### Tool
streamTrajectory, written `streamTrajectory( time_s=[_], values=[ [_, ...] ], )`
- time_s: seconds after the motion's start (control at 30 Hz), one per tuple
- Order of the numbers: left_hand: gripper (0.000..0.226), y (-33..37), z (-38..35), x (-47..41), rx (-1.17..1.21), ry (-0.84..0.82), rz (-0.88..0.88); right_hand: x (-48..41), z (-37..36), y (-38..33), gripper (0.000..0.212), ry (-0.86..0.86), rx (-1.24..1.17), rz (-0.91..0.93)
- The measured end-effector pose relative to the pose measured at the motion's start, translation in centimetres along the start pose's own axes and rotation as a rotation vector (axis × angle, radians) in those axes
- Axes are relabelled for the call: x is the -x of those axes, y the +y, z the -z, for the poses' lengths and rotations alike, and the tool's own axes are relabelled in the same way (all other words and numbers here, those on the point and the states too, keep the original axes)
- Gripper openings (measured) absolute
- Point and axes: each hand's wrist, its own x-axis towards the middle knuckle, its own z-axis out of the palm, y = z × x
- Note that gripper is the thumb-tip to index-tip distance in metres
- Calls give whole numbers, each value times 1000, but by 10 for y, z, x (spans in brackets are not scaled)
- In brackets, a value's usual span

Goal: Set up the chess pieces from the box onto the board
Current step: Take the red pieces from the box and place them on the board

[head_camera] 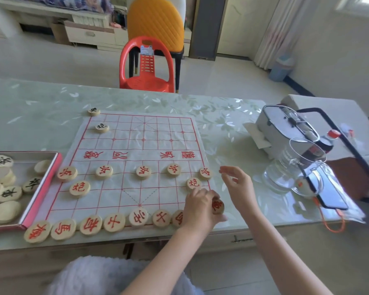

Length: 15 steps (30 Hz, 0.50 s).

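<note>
Board: the paper board (136,143) lies mid-table (41,107).
Red side: a row of five red pieces (143,171) and two red cannons (79,188) are placed. The near row (114,222) is filled from 7 o'clock towards 5.
Left hand: the left hand (197,209) has its fingers curled round a red piece (218,206) at the board's 5 o'clock corner. It hides part of the row.
Right hand: the right hand (238,184) hovers just beside, at 3 o'clock, relaxed and holding nothing.
Black side: only a corner black piece (93,111) and a second black piece (102,127) stand at 11 o'clock.
Box: the box (51,179) at 9 o'clock holds the other black pieces.
Progress: red looks nearly done; black is barely begun.
</note>
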Motion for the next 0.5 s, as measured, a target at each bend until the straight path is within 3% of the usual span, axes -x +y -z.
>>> streamTrajectory(
  time_s=[0.37,0.5],
  values=[
    [56,0,-30,-1,-309,-125,-95,20,5,12,20,-16,-28,-41],
    [65,-1,-28,0,-196,-55,-90,26,-4,13,21,-51,-44,-49]
  ],
)
